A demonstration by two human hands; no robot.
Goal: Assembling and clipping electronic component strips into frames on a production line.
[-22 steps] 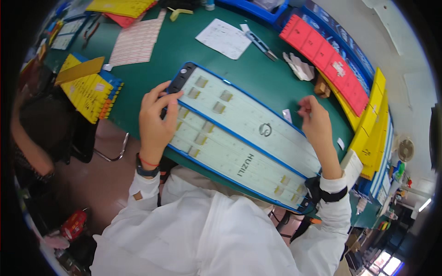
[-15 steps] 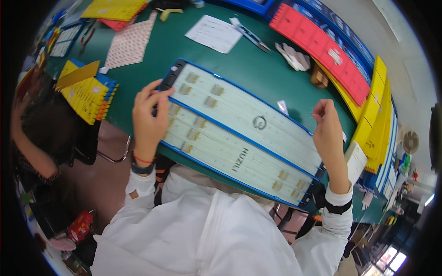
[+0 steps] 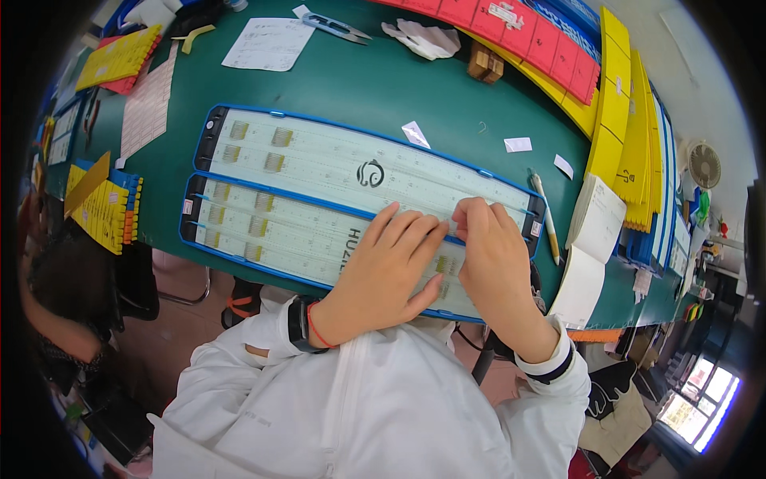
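Note:
A long, flat case [image 3: 295, 172] with blue rims lies on the green table in front of me. It has two pale, see-through panels side by side, with small spring-like coils [image 3: 281, 137] under them. My left hand [image 3: 387, 267] rests on the nearer panel right of the middle, its fingers spread and holding nothing. Close beside it, my right hand [image 3: 495, 259] is over the case's right part, thumb and forefinger pinched together near the seam between the panels. Anything in that pinch is too small to make out.
Beyond the case lie white slips [image 3: 518, 144], a tiny hook [image 3: 483, 127], a small brown box [image 3: 485, 62], a crumpled tissue [image 3: 423, 38] and snips [image 3: 335, 26]. A pen [image 3: 546, 219] and open notebook [image 3: 594, 223] are at right, near yellow boards [image 3: 610, 88]. Another person's arm [image 3: 60, 323] shows at left.
My left hand has left the case's left end and now lies flat right of its middle. My right hand has come down from above the right end to the seam. The view has shifted.

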